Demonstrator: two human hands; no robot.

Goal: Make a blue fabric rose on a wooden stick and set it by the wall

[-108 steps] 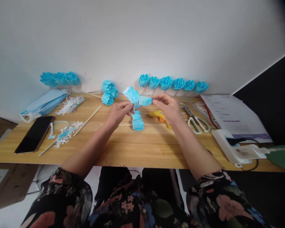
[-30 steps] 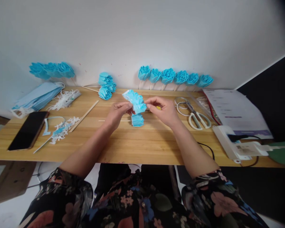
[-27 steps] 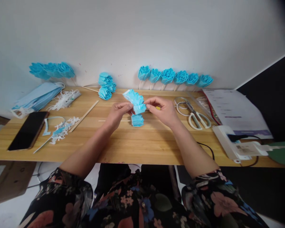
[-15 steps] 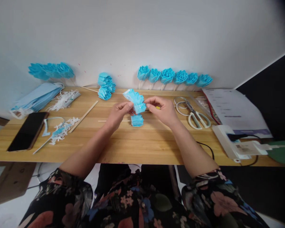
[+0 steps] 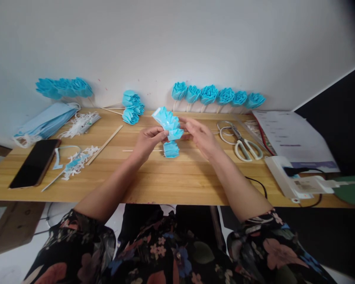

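Note:
My left hand (image 5: 150,141) pinches a folded strip of light-blue mask fabric (image 5: 168,121) between thumb and fingers, its pleats standing up like petals. Close to the strip's right edge is my right hand (image 5: 200,135), fingers stretched out and partly behind the strip; whether they touch it I cannot tell. Just below the strip, a blue fabric flower (image 5: 170,150) on a thin stick lies on the table.
Finished blue flowers (image 5: 209,94) lean along the wall. Scissors (image 5: 241,141), a power strip (image 5: 290,177) and papers (image 5: 292,138) lie right. Left are face masks (image 5: 49,122), a phone (image 5: 34,163), wooden sticks (image 5: 104,145) and white trimmings (image 5: 81,123).
My right hand has let go of the strip's right edge; its fingers have gone from a pinch to stretched out. My left hand still holds the strip.

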